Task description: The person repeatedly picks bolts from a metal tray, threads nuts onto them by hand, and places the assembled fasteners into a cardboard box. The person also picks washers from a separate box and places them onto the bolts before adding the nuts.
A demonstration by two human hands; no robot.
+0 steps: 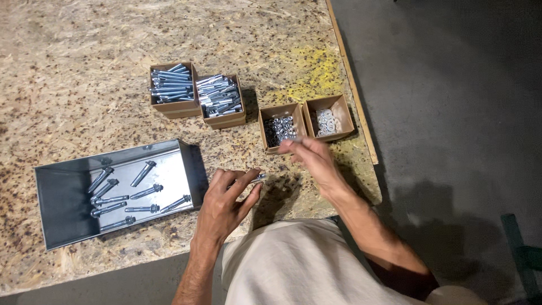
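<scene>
A chipboard tabletop [84, 45] with a yellow paint stain [316, 73] stands on grey concrete floor [451, 85].

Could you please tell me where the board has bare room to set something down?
The board is bare left of the bolt boxes, above the tray. Another bare patch lies behind all four boxes. It is crowded between the tray, the nut box, the left hand and the right hand.

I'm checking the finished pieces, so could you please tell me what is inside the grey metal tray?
The grey metal tray holds about nine assembled bolts lying loose on its floor. Its near-left part is in shadow, so anything there cannot be made out.
</scene>
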